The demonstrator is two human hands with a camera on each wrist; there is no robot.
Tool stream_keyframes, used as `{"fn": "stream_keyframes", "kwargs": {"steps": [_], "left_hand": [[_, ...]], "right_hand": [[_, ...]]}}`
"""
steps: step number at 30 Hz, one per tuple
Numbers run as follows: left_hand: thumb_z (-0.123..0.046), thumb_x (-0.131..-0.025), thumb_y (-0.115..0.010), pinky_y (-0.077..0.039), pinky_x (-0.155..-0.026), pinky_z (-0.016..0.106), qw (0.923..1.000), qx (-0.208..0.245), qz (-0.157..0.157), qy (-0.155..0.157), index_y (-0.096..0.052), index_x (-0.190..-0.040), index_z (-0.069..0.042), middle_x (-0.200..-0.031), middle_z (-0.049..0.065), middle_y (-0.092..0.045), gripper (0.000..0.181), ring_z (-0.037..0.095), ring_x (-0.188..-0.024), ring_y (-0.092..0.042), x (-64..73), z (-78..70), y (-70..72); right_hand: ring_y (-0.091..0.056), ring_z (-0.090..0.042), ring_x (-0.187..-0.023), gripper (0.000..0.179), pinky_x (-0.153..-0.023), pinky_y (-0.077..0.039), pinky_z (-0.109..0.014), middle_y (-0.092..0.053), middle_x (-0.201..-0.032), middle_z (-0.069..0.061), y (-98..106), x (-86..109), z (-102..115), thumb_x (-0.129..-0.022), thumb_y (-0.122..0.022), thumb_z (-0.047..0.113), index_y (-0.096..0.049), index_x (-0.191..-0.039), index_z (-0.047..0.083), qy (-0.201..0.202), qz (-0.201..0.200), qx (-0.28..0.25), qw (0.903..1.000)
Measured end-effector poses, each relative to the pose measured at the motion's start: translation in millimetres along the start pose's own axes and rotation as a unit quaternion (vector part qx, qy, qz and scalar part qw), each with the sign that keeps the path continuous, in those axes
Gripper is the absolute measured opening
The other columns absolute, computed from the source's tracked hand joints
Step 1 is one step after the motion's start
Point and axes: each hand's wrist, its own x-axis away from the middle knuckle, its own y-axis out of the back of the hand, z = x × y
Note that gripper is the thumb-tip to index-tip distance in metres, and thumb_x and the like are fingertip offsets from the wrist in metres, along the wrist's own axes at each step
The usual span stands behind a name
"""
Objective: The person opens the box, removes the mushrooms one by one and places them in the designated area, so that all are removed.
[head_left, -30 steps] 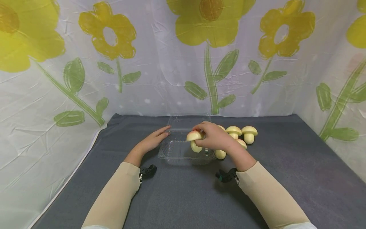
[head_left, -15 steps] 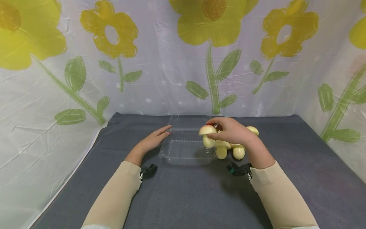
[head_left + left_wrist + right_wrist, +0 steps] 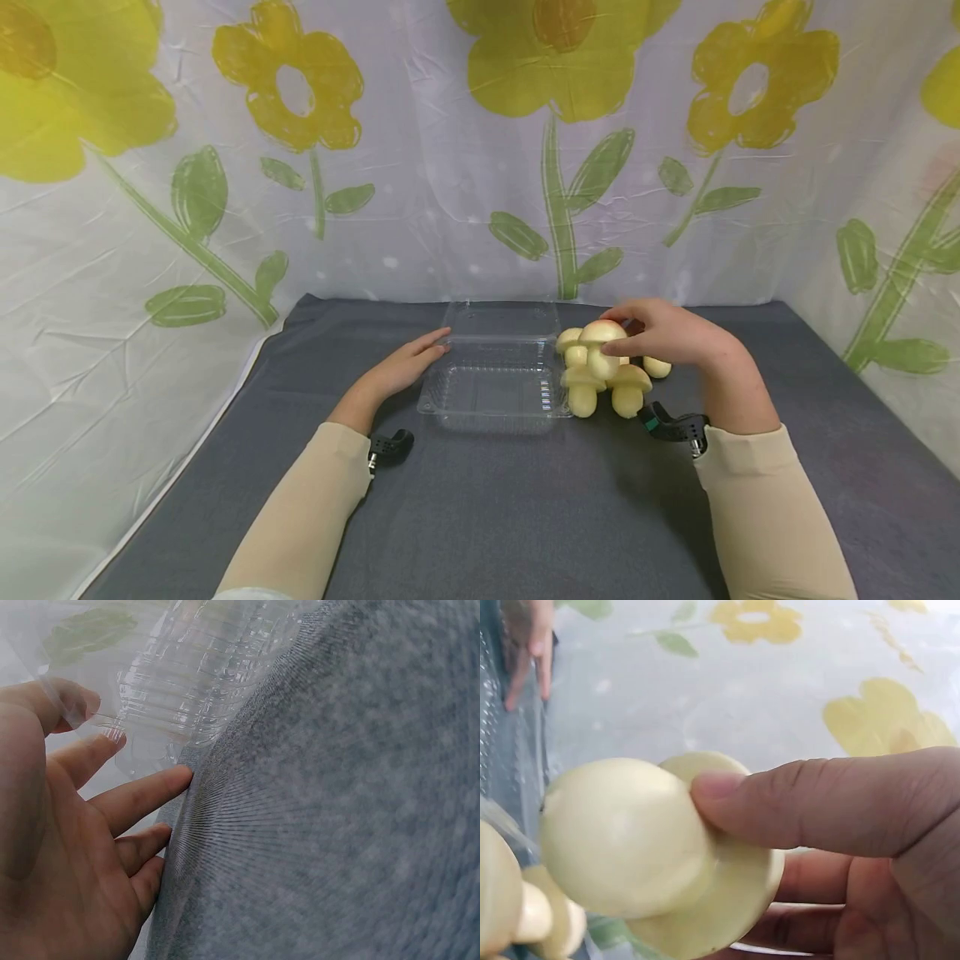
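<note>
In the head view, my right hand [image 3: 671, 333] holds a pale yellow mushroom [image 3: 602, 332] over a cluster of similar mushrooms [image 3: 582, 398]. The right wrist view shows the thumb pressed on the held mushroom [image 3: 622, 840] near its stem, fingers behind the cap. A clear plastic clamshell container [image 3: 487, 415] lies to the left with its lid [image 3: 501, 318] folded back. My left hand [image 3: 397, 371] is at the container's left side, fingers fairly straight. Close up, the left wrist view has the fingertips right at the clear plastic [image 3: 172, 682].
Several mushrooms lie right of the container, including one [image 3: 627, 393] at the front and another [image 3: 657, 367] partly behind the right hand. A dark grey cloth [image 3: 480, 508] covers the table. A flower-printed curtain [image 3: 420, 208] hangs behind and at the sides.
My right hand has carried the mushroom rightward from above the container to over the other mushrooms. The left hand has stayed at the container's left side.
</note>
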Motion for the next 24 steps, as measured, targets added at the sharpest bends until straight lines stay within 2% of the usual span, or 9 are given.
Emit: {"fn": "stream_keyframes", "kwargs": {"steps": [4, 10, 14, 20, 24], "left_hand": [[-0.028, -0.115, -0.035, -0.025, -0.119, 0.060, 1.0000, 0.002, -0.001, -0.004, -0.021, -0.166, -0.015, -0.161, 0.016, -0.037, 0.054, 0.037, -0.149, -0.032, -0.4, 0.3, -1.2], [-0.029, -0.115, -0.036, -0.025, -0.119, 0.061, 1.0000, -0.004, -0.003, -0.006, -0.022, -0.166, -0.016, -0.161, 0.017, -0.038, 0.054, 0.037, -0.149, -0.032, -1.1, 1.0, -1.6], [-0.033, -0.115, -0.036, -0.026, -0.119, 0.060, 1.0000, -0.003, -0.001, -0.005, -0.022, -0.166, -0.019, -0.161, 0.016, -0.039, 0.055, 0.036, -0.149, -0.033, -0.9, 1.0, -1.3], [-0.036, -0.114, -0.036, -0.026, -0.120, 0.058, 1.0000, 0.001, 0.000, -0.001, -0.021, -0.166, -0.019, -0.161, 0.014, -0.038, 0.056, 0.034, -0.149, -0.033, -1.0, 1.7, -0.3], [-0.036, -0.115, -0.036, -0.026, -0.120, 0.058, 1.0000, 0.002, 0.002, -0.002, -0.021, -0.166, -0.019, -0.162, 0.014, -0.037, 0.056, 0.034, -0.150, -0.033, -1.3, 2.2, 0.1]], "right_hand": [[-0.061, -0.030, -0.111, 0.058, -0.090, -0.050, -0.049, -0.063, -0.130, -0.016, 9.4, 5.5, -8.2, -0.097, -0.073, 0.038, -0.061, -0.139, 0.000, -0.028, 0.004, 0.024, 0.9993], [-0.059, -0.036, -0.118, 0.059, -0.095, -0.049, -0.055, -0.062, -0.132, -0.020, 19.5, 12.7, -24.8, -0.099, -0.071, 0.037, -0.059, -0.137, -0.006, -0.061, 0.024, 0.032, 0.9973], [-0.058, -0.039, -0.119, 0.061, -0.095, -0.048, -0.058, -0.062, -0.129, -0.021, 25.0, 17.1, -36.1, -0.099, -0.069, 0.038, -0.057, -0.136, -0.010, -0.087, 0.041, 0.028, 0.9950], [-0.058, -0.040, -0.115, 0.074, -0.091, -0.050, -0.056, -0.058, -0.130, -0.024, 31.3, 22.8, -55.1, -0.097, -0.069, 0.048, -0.050, -0.142, -0.008, -0.147, 0.053, 0.040, 0.9869], [-0.059, -0.041, -0.112, 0.075, -0.092, -0.050, -0.058, -0.059, -0.125, -0.023, 34.0, 27.0, -65.6, -0.096, -0.071, 0.046, -0.046, -0.143, -0.008, -0.181, 0.076, 0.023, 0.9804]]}}
